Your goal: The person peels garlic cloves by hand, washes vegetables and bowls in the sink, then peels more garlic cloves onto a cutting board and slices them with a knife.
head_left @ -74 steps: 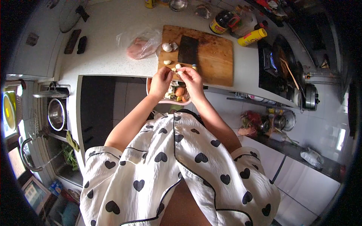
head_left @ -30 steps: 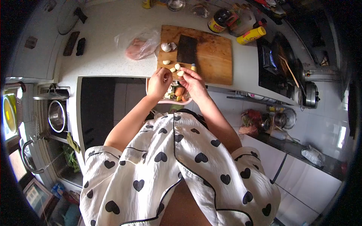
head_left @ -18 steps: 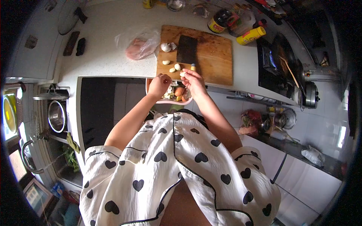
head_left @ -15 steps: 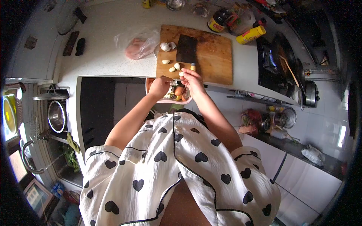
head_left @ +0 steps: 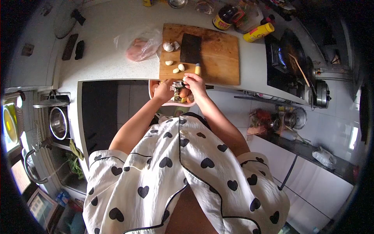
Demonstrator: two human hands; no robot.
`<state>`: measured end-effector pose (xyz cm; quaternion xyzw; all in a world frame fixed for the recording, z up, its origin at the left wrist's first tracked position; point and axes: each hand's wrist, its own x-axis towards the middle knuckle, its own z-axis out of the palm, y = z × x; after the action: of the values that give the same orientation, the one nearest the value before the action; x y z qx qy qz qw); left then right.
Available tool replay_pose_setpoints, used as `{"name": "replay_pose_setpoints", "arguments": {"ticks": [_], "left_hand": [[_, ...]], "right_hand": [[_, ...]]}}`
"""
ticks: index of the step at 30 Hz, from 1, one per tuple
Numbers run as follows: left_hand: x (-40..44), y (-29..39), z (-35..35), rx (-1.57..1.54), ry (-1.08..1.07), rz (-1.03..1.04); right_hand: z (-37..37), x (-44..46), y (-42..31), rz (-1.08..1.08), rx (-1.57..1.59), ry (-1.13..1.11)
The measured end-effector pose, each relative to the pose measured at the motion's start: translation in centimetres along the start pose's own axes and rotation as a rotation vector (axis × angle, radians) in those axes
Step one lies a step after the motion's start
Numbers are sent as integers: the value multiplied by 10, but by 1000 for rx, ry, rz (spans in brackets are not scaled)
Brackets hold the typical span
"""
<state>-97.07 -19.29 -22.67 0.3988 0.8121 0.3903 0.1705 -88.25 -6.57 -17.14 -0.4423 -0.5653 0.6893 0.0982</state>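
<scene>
My right hand [head_left: 195, 84] pinches a pale garlic clove [head_left: 184, 78] at the near edge of the wooden cutting board [head_left: 222, 58]. Beside it, over a pink-rimmed bin [head_left: 177, 104], my left hand [head_left: 164, 91] has its fingers drawn together; what they hold, if anything, is too small to make out. Eggshells [head_left: 183, 93] and other scraps lie in the bin. On the board are several loose garlic cloves [head_left: 181, 67], a garlic bulb [head_left: 168, 46] and a cleaver [head_left: 191, 49], its yellowish handle pointing toward me.
Left of the board lies a clear plastic bag [head_left: 141, 48] with pale pink meat. A yellow bottle [head_left: 258, 32] and a dark jar [head_left: 224, 17] stand at the back right. The stove with a wok [head_left: 294, 50] is farther right, and a sink [head_left: 70, 171] is at far left.
My right hand has moved slightly down and left with the garlic clove, closer to my left hand. The left hand has shifted a little toward the middle of the bin.
</scene>
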Motion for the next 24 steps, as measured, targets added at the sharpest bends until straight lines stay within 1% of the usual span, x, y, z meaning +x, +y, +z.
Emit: {"name": "replay_pose_setpoints", "arguments": {"ticks": [1, 4, 7, 8, 11, 15, 17, 19, 20, 21, 22, 23, 24], "left_hand": [[-2, -3, 3, 9, 96, 149], [0, 2, 2, -79, -70, -209], [1, 15, -10, -85, -46, -227], [2, 20, -14, -48, -20, -250], [7, 33, -24, 85, -95, -259], [14, 32, -23, -127, 125, -157], [22, 24, -21, -204, 203, -140], [29, 21, -25, -230, 199, -173], [33, 19, -26, -254, 208, -190], [37, 16, -26, -279, 219, -206], [42, 12, -24, -276, 226, -188], [45, 8, -24, -356, 210, -205], [48, 5, -24, -318, 247, -153]], "right_hand": [[0, 2, 1, -3, -30, 1], [3, 16, 11, -118, -134, 25], [14, 24, 13, -397, -295, 101], [16, 31, 14, -416, -322, 102], [28, 36, 9, -575, -545, 193], [40, 34, -6, -572, -537, 144], [42, 41, -1, -653, -603, 169], [44, 41, -1, -700, -625, 200], [43, 41, -1, -716, -698, 230], [44, 43, 2, -706, -696, 250], [45, 45, 5, -695, -694, 270], [45, 46, 9, -683, -691, 291], [44, 42, 8, -686, -667, 306]]}}
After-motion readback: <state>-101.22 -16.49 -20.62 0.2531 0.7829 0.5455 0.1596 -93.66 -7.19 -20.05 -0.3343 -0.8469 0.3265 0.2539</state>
